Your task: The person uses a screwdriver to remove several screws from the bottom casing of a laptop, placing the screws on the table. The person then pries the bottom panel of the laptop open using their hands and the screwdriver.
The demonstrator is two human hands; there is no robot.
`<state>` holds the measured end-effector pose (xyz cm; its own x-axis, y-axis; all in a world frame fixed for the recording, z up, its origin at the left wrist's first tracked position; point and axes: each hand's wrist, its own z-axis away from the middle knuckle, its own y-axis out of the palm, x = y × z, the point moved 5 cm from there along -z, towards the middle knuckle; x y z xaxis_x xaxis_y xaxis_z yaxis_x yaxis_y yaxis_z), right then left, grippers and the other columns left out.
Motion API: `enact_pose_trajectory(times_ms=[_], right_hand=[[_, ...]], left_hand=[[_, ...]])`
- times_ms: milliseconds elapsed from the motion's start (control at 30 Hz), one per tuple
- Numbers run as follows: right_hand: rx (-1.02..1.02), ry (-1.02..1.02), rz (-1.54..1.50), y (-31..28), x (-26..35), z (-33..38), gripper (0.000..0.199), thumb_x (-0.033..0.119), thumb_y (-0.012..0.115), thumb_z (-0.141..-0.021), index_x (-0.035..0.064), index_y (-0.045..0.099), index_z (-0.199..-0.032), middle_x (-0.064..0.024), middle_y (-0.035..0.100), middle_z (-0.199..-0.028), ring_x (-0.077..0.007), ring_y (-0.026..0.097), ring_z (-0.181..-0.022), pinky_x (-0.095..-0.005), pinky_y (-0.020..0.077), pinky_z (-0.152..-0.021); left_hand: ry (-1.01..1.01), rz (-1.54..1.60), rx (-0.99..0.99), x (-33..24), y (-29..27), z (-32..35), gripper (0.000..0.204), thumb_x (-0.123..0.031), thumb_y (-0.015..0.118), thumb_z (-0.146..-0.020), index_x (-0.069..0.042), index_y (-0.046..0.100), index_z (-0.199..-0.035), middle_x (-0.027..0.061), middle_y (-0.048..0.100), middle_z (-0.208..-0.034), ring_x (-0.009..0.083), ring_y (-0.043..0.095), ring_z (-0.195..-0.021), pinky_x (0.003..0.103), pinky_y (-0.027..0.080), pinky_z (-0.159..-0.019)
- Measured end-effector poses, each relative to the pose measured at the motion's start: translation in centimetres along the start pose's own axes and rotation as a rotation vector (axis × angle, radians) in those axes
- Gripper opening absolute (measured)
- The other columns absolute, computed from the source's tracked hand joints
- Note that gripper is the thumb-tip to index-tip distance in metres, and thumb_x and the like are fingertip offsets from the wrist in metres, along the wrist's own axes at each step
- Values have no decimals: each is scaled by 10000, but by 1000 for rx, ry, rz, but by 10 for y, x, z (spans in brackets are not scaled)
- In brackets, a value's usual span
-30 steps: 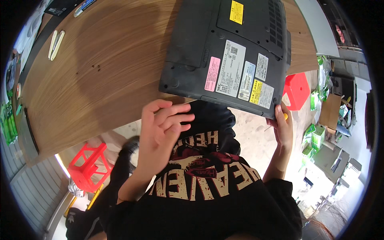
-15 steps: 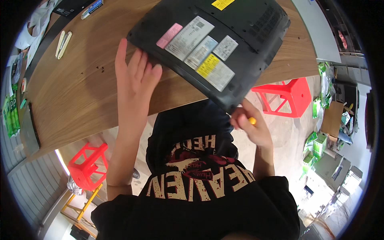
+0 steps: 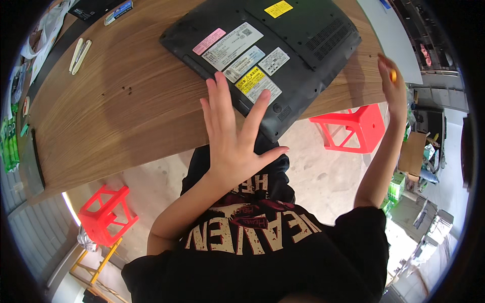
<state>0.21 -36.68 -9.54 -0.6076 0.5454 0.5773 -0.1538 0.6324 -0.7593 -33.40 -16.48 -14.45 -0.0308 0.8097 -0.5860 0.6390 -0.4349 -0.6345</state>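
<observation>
A black laptop (image 3: 308, 35) lies upside down on the wooden table, its underside with labels and vents facing up. Its near corner juts past the table's front edge. My left hand (image 3: 237, 136) is open, fingers spread, at the laptop's near left edge; the fingertips overlap the labels, and whether they touch I cannot tell. Off the laptop's right side, my right hand (image 3: 395, 93) is closed round a small yellow-orange object (image 3: 393, 76). Only its rounded end shows, so its kind stays hidden.
Small dark bits (image 3: 129, 91) are scattered on the table (image 3: 151, 121) to the left. A cream-handled folding tool (image 3: 80, 56) lies farther left, near a blue-and-white packet (image 3: 119, 12). Red stools (image 3: 371, 129) stand by the front edge. Boxes (image 3: 414, 154) are piled at right.
The laptop, previously tilted with a hand at each near corner, now rests flatter on the table. My left hand has moved right over its near edge; my right hand let go and swung right.
</observation>
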Motion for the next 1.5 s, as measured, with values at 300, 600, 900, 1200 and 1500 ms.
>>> enact_pose_trajectory(times_ms=[300,600,900,1200,1500], right_hand=[[220,233,316,46,-59,-86,507,477,562,-950,-11,669,-1034,-95,595,-685,-193,562,-655,-353,446,-633],[221,48,113,8,71,-3,477,441,574,-960,-26,669,-969,-102,668,-894,-190,598,-809,-345,459,-752],[163,-263,-407,79,238,103,856,828,243,-832,12,482,-724,-101,476,-765,-111,416,-561,-216,335,-519],[205,-336,-470,123,257,117,443,301,516,-993,54,554,-628,-76,584,-690,-158,578,-589,-275,416,-511],[291,-465,-568,141,263,96,509,259,347,-1055,6,433,-621,-118,449,-684,-104,361,-403,-241,296,-384]], left_hand=[[-199,-136,16,12,-7,-3,1121,-399,879,-561,-154,317,-1498,362,92,-1534,559,145,-1408,746,231,-1008],[-305,-221,19,68,-47,1,1021,-378,842,-639,-165,323,-1492,130,422,-1468,351,350,-1395,737,178,-1046],[-281,-16,9,89,-49,-4,999,-282,839,-662,-217,307,-1506,165,432,-1471,355,357,-1399,664,193,-1104],[-276,10,-34,89,-48,1,962,-242,822,-687,-220,315,-1504,185,434,-1462,343,360,-1398,570,211,-1142],[-269,12,-77,92,-49,3,956,-251,826,-677,-180,333,-1493,153,453,-1444,316,399,-1368,542,225,-1133]])
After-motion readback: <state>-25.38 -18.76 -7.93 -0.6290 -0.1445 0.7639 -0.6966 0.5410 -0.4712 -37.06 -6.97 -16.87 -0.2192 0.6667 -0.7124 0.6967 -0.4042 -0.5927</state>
